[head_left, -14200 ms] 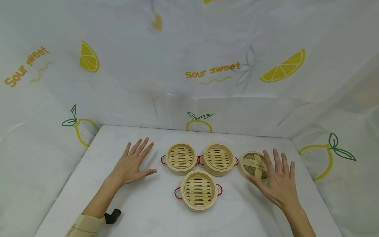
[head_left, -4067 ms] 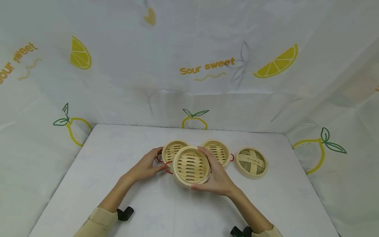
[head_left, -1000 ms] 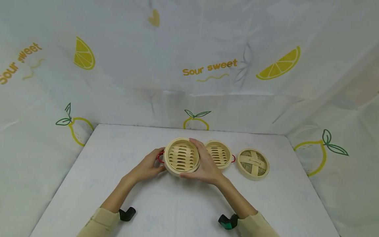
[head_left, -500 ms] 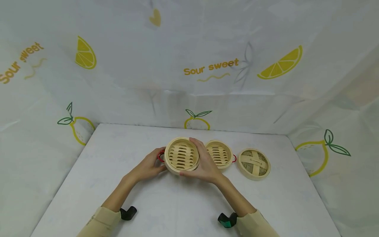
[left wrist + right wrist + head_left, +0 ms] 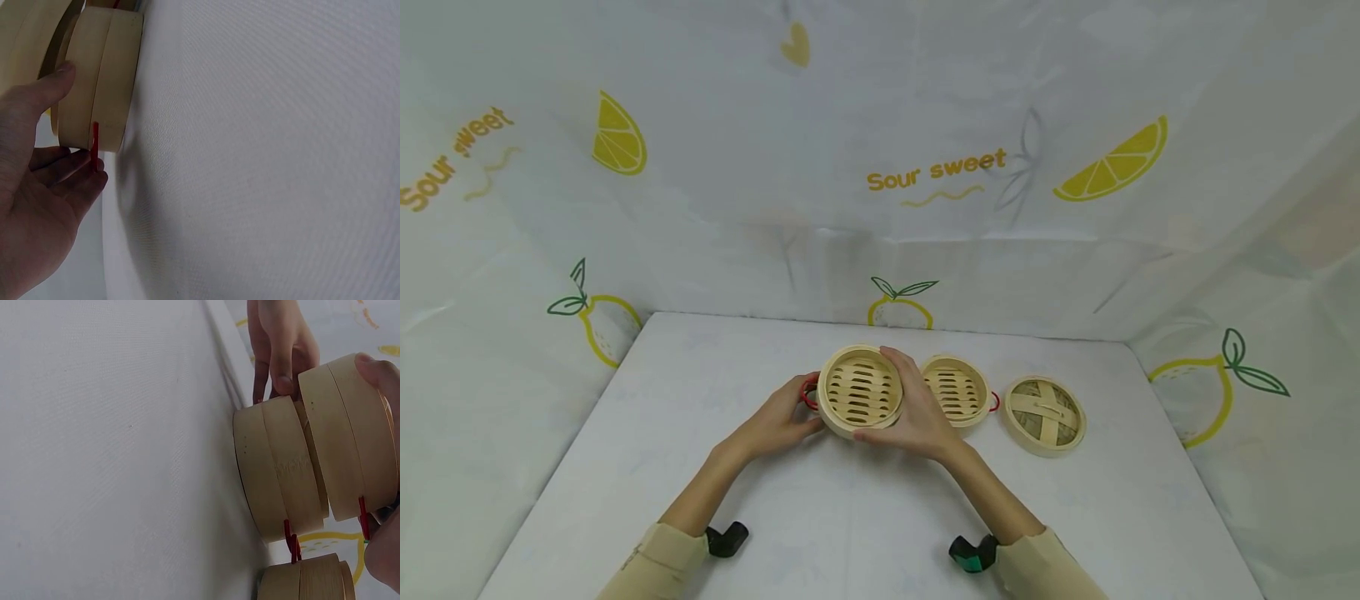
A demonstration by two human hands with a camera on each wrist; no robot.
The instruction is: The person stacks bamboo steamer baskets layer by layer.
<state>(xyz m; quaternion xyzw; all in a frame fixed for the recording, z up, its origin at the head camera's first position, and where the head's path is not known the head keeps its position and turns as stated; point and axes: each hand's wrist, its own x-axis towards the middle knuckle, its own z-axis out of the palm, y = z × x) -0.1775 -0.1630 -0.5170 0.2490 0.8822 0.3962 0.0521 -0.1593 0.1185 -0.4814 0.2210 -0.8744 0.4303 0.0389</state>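
Worktop (image 5: 842,525): white, fine woven texture at close range
Lower steamer basket (image 5: 275,472): pale bamboo, stands on worktop left of centre
Second steamer basket (image 5: 957,392): stands just beside it, slats showing
Lid (image 5: 1045,414): woven bamboo, handle up, at right, apart from both baskets

We see round, pale-yellow bamboo steamer baskets (image 5: 340,444) with smooth, matt walls and plastic-looking red loop handles (image 5: 364,517), and a round bamboo lid (image 5: 1045,415) with flat strips over a rougher, mottled weave. We find a white, matt tabletop (image 5: 262,156) with fine cloth-like grain and a creased, faintly glossy lemon-printed white backdrop (image 5: 737,167).
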